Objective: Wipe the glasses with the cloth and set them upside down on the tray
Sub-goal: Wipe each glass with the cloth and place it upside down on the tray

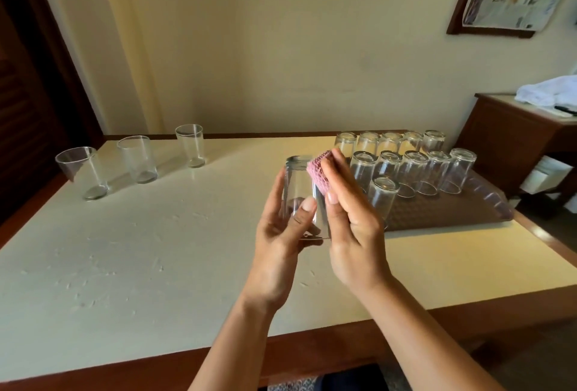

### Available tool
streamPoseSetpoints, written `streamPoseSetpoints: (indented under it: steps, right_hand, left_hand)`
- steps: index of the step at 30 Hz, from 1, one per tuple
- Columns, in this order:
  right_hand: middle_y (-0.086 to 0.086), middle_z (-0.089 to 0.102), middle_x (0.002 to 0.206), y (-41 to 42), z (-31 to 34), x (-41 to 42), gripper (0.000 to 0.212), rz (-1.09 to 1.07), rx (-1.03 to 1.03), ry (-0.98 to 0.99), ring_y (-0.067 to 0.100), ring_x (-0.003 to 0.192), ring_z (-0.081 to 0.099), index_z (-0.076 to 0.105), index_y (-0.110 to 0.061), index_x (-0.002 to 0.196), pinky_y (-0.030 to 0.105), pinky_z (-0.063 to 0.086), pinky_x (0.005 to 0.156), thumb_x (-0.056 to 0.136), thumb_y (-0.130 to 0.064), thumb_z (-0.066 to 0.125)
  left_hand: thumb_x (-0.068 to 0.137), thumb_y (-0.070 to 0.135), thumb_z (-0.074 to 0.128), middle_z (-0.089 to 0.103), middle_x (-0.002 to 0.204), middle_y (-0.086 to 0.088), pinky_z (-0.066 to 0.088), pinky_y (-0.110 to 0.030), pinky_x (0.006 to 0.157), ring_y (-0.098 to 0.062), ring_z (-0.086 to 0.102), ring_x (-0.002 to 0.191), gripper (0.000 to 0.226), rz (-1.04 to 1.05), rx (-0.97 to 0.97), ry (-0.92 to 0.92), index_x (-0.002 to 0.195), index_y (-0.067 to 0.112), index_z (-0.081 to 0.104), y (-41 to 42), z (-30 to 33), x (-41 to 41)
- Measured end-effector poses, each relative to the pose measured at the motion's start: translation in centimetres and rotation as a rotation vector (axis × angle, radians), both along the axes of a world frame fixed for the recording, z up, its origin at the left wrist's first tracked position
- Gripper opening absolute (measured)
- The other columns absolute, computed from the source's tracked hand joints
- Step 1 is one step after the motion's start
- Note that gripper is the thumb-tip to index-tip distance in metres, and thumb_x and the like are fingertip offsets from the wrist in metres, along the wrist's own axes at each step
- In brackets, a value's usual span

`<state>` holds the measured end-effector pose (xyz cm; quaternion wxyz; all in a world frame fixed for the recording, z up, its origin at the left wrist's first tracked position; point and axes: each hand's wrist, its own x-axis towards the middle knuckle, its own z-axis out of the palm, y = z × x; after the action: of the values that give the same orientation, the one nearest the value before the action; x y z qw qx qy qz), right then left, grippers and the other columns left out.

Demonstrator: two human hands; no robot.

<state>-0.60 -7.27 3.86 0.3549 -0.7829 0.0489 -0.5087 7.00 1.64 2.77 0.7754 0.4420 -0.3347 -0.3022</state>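
Note:
My left hand (282,234) grips a clear glass (299,184), held bottom-up above the table with the thumb across its near side. My right hand (349,212) presses a folded pink cloth (320,172) against the glass's right side, fingers over the cloth. On the brown tray (487,203) to the right stand several glasses (412,172) upside down in rows. Three upright glasses (137,159) stand at the table's far left.
The cream table (156,250) has a wooden edge along the front and sides. A wooden side cabinet (515,140) with a white cloth on top stands at the right. A dark wooden door is at the far left.

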Motion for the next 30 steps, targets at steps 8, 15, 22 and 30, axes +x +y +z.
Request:
streamPoseSetpoints:
  steps: [8,15,22,30]
  right_hand:
    - [0.021,0.032,0.163,1.0,-2.0,-0.6,0.041,0.081,0.019,-0.04,0.044,0.147,0.037,0.044,0.009,0.145,0.065,0.042,0.11,0.104,0.002,0.041]
    - [0.02,0.037,0.159,1.9,-0.9,-0.3,0.039,0.075,0.032,-0.038,0.028,0.15,0.037,0.046,0.008,0.143,0.04,0.037,0.12,0.105,0.005,0.04]
    - [0.016,0.043,0.157,0.3,0.8,0.2,0.042,0.022,0.034,-0.038,0.026,0.15,0.038,0.046,-0.001,0.144,0.044,0.035,0.121,0.103,0.005,0.042]
    - [0.015,0.034,0.163,2.3,-1.7,-0.3,0.043,0.157,0.132,-0.075,0.036,0.151,0.034,0.045,0.001,0.146,0.058,0.037,0.117,0.103,0.006,0.041]
  left_hand:
    - [0.095,0.031,0.064,0.064,0.145,-0.003,0.056,-0.039,0.084,-0.025,0.068,0.1,0.07,-0.07,-0.021,0.017,0.16,0.034,0.037,0.5,0.6,1.1]
    - [0.1,0.037,0.063,0.072,0.106,-0.01,0.045,-0.042,0.082,-0.025,0.062,0.09,0.033,0.015,-0.053,0.179,0.123,0.014,0.069,0.1,2.2,0.8]
    - [0.091,0.035,0.067,0.072,0.124,-0.012,0.057,-0.043,0.088,-0.027,0.07,0.098,0.065,-0.135,-0.071,0.111,0.152,0.025,0.048,0.7,1.6,0.7]
    - [0.103,0.039,0.051,0.071,0.132,-0.01,0.053,-0.052,0.097,-0.025,0.071,0.107,0.05,-0.124,-0.065,0.116,0.152,0.035,0.046,0.9,1.7,1.8]
